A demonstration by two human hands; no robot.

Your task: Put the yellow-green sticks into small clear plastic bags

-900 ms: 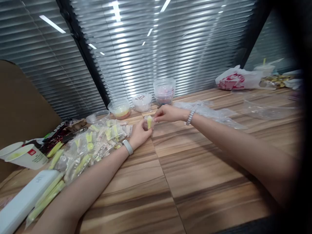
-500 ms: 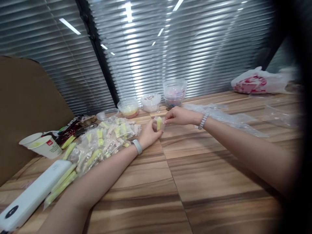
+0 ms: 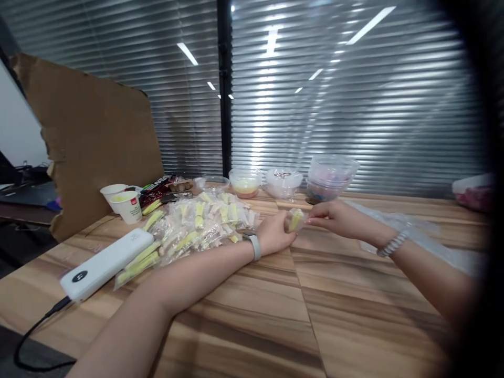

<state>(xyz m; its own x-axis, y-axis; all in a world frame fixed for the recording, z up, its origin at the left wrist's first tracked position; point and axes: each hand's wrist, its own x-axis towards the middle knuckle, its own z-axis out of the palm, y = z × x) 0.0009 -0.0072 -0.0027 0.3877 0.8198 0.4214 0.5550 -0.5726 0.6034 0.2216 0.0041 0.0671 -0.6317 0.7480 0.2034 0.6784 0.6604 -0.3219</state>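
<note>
From the head camera, a dark blur covers the right edge of the view, hiding my right forearm past the beaded bracelet and cutting off a pink-and-white bag (image 3: 474, 191) at the far right. What sits inside the clear tubs (image 3: 329, 177) by the window blinds is hard to make out; only pale pink and yellow tints show. My left hand (image 3: 275, 233) rests on the wooden counter (image 3: 354, 315), a white band on its wrist, its grip pressed together around the lower end of a small clear packet (image 3: 296, 219) with a yellow piece inside. My right hand (image 3: 340, 218) meets it from the other side, fingertips pinching the packet's upper edge. The packet is held just above the counter, between both hands, in front of the tubs. Just beside my left hand lies a pile of similar yellow packets (image 3: 197, 226). Farther left are a white power bank (image 3: 106, 262) with a black cable, two paper cups (image 3: 126, 202), and a leaning sheet of brown cardboard (image 3: 94, 136).
</note>
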